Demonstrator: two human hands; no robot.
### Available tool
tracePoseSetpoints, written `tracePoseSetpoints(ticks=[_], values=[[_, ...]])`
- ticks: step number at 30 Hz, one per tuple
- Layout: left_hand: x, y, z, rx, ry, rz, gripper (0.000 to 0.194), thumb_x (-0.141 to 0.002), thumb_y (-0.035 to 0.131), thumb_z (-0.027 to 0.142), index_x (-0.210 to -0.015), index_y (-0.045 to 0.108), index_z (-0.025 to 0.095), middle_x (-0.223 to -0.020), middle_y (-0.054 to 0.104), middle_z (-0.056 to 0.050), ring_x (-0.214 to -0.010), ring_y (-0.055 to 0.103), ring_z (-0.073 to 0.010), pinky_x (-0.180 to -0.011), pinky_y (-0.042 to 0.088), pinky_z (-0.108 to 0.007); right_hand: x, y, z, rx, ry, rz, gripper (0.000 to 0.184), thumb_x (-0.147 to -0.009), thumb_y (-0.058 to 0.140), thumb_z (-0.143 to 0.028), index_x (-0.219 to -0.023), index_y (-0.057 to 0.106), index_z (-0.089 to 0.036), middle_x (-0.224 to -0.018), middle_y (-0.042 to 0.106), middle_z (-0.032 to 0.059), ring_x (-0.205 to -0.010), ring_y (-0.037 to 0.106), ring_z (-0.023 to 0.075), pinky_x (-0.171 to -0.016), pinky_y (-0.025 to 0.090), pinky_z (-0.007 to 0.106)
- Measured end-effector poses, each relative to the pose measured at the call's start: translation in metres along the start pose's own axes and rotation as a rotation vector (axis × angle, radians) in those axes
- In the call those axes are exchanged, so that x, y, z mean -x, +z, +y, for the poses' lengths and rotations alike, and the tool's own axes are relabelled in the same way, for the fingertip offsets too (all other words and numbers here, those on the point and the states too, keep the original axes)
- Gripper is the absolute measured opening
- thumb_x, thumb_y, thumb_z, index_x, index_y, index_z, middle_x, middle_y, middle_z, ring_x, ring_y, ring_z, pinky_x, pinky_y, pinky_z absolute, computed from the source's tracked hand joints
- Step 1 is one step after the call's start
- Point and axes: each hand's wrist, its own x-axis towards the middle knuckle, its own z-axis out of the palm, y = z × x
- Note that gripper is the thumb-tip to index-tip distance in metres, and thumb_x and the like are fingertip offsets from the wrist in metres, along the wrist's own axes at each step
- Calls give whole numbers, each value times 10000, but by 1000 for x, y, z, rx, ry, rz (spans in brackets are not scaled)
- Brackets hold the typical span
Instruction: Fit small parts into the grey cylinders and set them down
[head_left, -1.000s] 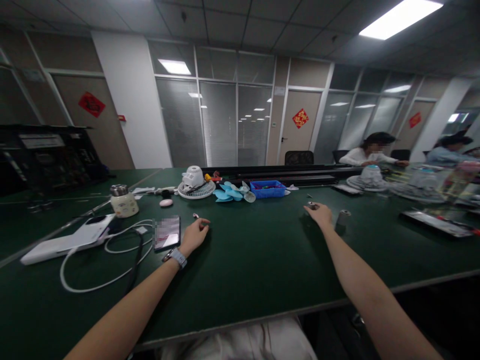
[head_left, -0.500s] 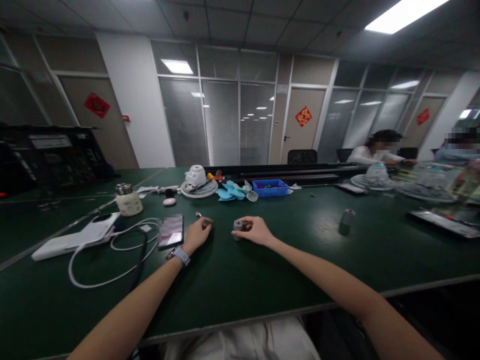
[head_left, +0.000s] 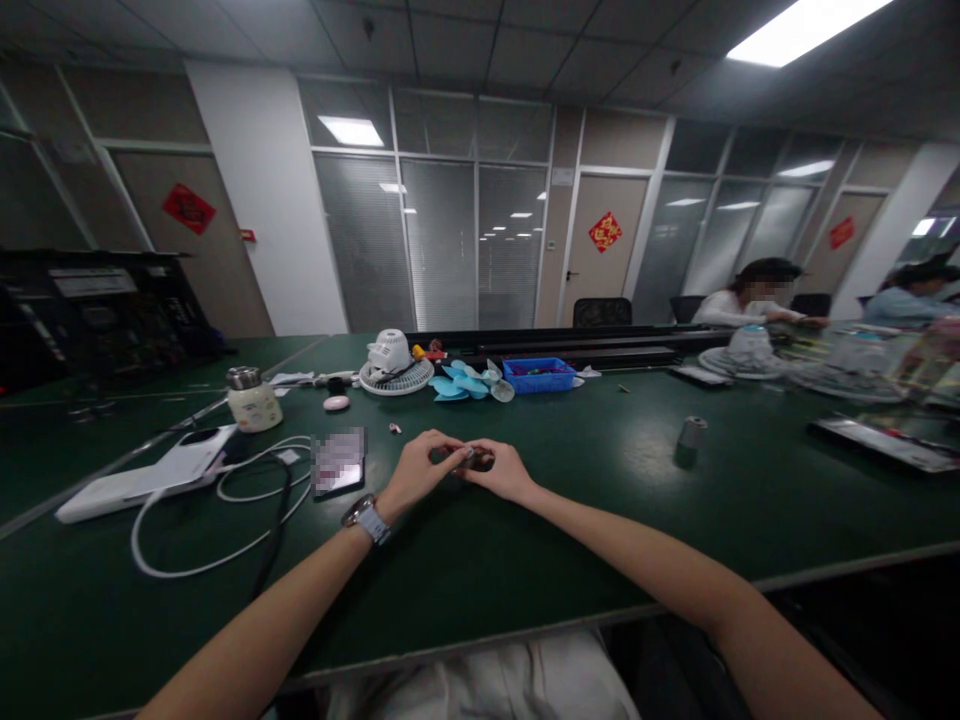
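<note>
My left hand (head_left: 416, 474) and my right hand (head_left: 507, 470) meet over the middle of the green table (head_left: 570, 560). Between their fingertips is a small grey metal cylinder (head_left: 470, 454), mostly covered by the fingers. Both hands are closed on it, thumbs and forefingers bent around it. A second grey metal cylinder (head_left: 693, 432) stands upright on the table, well to the right of my right hand. Left of my left hand lies a phone (head_left: 339, 465), and a small pink-and-white item (head_left: 395, 428) lies just beyond that wrist.
A white fan housing (head_left: 390, 360), light-blue fan blades (head_left: 461, 382) and a blue tray (head_left: 538, 376) line the back. A cream flask (head_left: 253, 405), a white cable (head_left: 157, 565) and a white box (head_left: 142, 480) occupy the left. Co-workers (head_left: 750, 300) sit at the far right.
My right hand has brought the metal cylinder leftward from near the other cylinder to the table's middle. My left hand has moved right, off the table, and closed on it too.
</note>
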Motion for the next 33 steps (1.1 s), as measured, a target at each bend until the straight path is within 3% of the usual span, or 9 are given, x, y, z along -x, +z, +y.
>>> tracePoseSetpoints(ticks=[8, 14, 20, 25, 29, 33], values=[[-4, 7, -7, 4, -62, 33, 361, -777, 571, 469, -995, 701, 212, -852, 667, -38, -737, 566, -148, -665, 429, -256, -1, 0, 3, 38, 13, 13, 434, -641, 724, -394, -1014, 651, -183, -880, 697, 36, -759, 652, 177, -678, 517, 284], [-8, 12, -7, -39, -38, 35, 309, -792, 556, 451, -914, 734, 230, -832, 655, -35, -731, 562, -142, -665, 420, -255, -1, 0, 3, 54, -2, 10, 440, -653, 719, -408, -1019, 654, -172, -866, 696, 41, -730, 646, 171, -653, 506, 274], [-12, -11, -7, -6, -91, 76, 378, -794, 533, 489, -971, 724, 215, -922, 681, -58, -806, 585, -161, -692, 435, -258, 0, -1, 0, 66, 38, 20, 482, -627, 741, -447, -1026, 655, -191, -900, 699, 45, -742, 646, 178, -660, 514, 284], [-13, -36, -46, 61, -242, -175, 371, -701, 626, 487, -916, 745, 210, -897, 726, -44, -836, 626, -199, -734, 454, -267, 1, -1, -5, 57, 42, 12, 489, -626, 742, -467, -1028, 661, -200, -938, 698, 50, -787, 649, 185, -690, 523, 293], [-9, -38, -67, 90, -320, -343, 346, -634, 673, 469, -868, 756, 229, -827, 735, -25, -744, 635, -187, -656, 457, -248, 1, -3, -4, 59, 35, 2, 498, -629, 736, -478, -1042, 656, -211, -958, 694, 46, -823, 652, 187, -712, 527, 300], [-7, -35, -67, 87, -361, -326, 296, -553, 714, 450, -765, 763, 249, -680, 720, -1, -659, 622, -174, -593, 444, -231, 1, -4, -2, 49, 25, -2, 487, -637, 734, -472, -1037, 653, -205, -961, 694, 49, -844, 654, 188, -742, 530, 309]])
